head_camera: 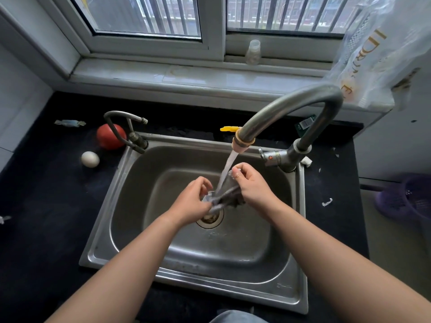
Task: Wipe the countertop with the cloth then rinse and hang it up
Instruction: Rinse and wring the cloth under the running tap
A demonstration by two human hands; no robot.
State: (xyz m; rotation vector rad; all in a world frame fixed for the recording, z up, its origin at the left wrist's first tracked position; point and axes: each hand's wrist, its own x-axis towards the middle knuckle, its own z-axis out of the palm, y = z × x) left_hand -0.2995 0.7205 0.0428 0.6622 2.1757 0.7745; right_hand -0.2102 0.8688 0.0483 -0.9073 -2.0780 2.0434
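The cloth (227,194) is bunched into a dark twisted strip over the middle of the sink (130,206), above the drain (210,219). Its long axis runs from lower left up to upper right, the upper end under the stream of water (229,165) from the tap (291,106). The left hand (193,201) is closed on the lower end; the right hand (251,185) pinches the upper end. On the dark countertop (46,206) left of the sink lie an egg (90,159), a tomato (110,136) and a sweet wrapper (70,123), well apart from the cloth. A small bottle (253,52) stands on the windowsill (186,75).
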